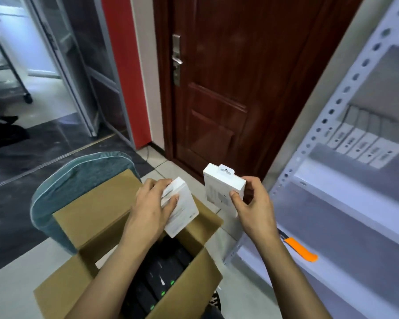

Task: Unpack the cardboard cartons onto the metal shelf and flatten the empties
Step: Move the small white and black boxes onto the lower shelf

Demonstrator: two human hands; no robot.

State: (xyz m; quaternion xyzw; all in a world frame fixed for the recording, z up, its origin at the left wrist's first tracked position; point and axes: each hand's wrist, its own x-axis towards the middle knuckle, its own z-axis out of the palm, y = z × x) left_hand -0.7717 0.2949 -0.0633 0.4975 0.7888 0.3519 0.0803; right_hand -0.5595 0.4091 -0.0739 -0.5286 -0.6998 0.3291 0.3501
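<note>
Head view shows both hands above the open cardboard carton [115, 261], each lifting out one white retail box. Curled around its box [181, 210], the left hand [152, 208] holds it tilted just over the carton mouth; the right hand [251, 203] pinches its own box [221, 188] upright by the edge, hang-tab up, likely ready for the metal shelf [345, 203] to the right, where similar boxes [364, 143] already stand in a row. More dark-topped packs remain inside.

Open brown cardboard carton [97, 210] with dark packs [161, 279]; tilted white box [182, 215] above it, upright white box [219, 187] near pale metal shelf [345, 203].
</note>
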